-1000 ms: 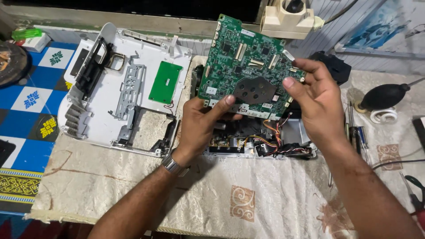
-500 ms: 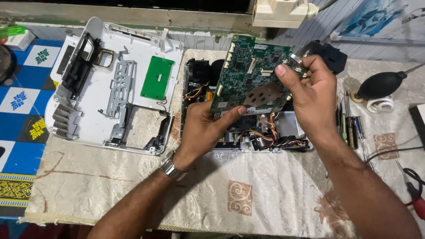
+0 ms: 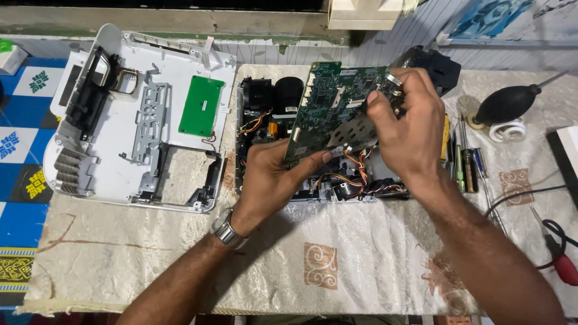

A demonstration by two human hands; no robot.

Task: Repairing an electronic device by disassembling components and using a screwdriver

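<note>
We held the green circuit board (image 3: 337,108) tilted up on edge between both hands, above the opened device (image 3: 313,174) with its coloured wires. Our left hand (image 3: 271,177) gripped the board's lower edge, thumb pressed on the near face, fingers hidden behind. Our right hand (image 3: 406,123) closed over the board's right side, fingers curled on its upper corner. A wristwatch (image 3: 227,229) sat on the left wrist.

Left of the left hand lay the white plastic cover (image 3: 120,174), inner side up, with a small green board (image 3: 201,105) fixed in it. Right of the right hand lay a row of screwdrivers (image 3: 466,159), and beyond them a black rubber air blower (image 3: 509,103). A red-handled tool (image 3: 563,265) lay near the right forearm. All rested on a cream patterned cloth (image 3: 325,265).
</note>
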